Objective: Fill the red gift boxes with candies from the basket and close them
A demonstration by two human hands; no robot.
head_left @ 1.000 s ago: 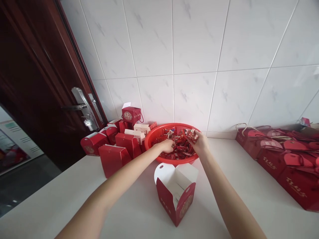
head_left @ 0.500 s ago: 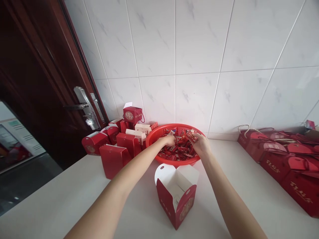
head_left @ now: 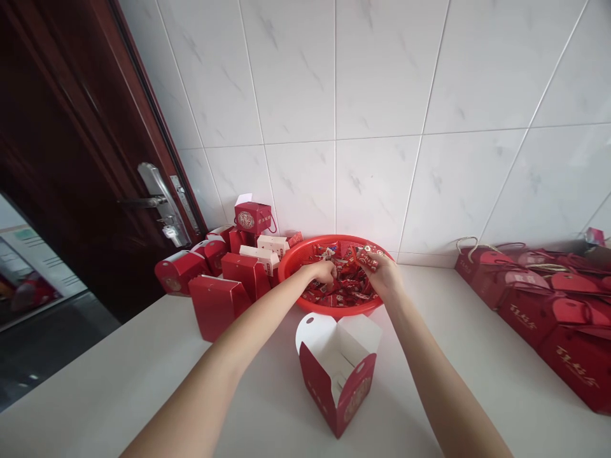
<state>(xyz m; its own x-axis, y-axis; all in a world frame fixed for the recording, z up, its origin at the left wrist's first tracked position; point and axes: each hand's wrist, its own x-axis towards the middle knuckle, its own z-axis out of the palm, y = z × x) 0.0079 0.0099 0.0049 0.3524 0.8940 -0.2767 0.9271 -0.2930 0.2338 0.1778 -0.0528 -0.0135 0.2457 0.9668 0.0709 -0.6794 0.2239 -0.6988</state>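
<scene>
A red plastic basket (head_left: 338, 312) full of small red wrapped candies (head_left: 346, 289) stands against the wall. Over its left part, my left hand (head_left: 325, 272) reaches down with fingers closed at the candies; what its fingertips pinch is hidden. My right hand (head_left: 384, 273) is at the basket's right side, its fingers closed round several red wrapped candies (head_left: 367, 257). Nearer to me, between my forearms, an open red box (head_left: 337, 375) with a white inside stands upright with its flaps up; no candy shows in it.
Red and cream boxes (head_left: 219, 305) crowd the left back of the white table (head_left: 119, 369), one small handled box (head_left: 252, 217) on top. Rows of closed red boxes (head_left: 534, 318) with cord handles line the right. A dark door (head_left: 95, 127) stands at the left.
My left hand has shifted slightly within the basket, among the candies. My right hand stays at the right side, still holding candies. The view has moved a little.
</scene>
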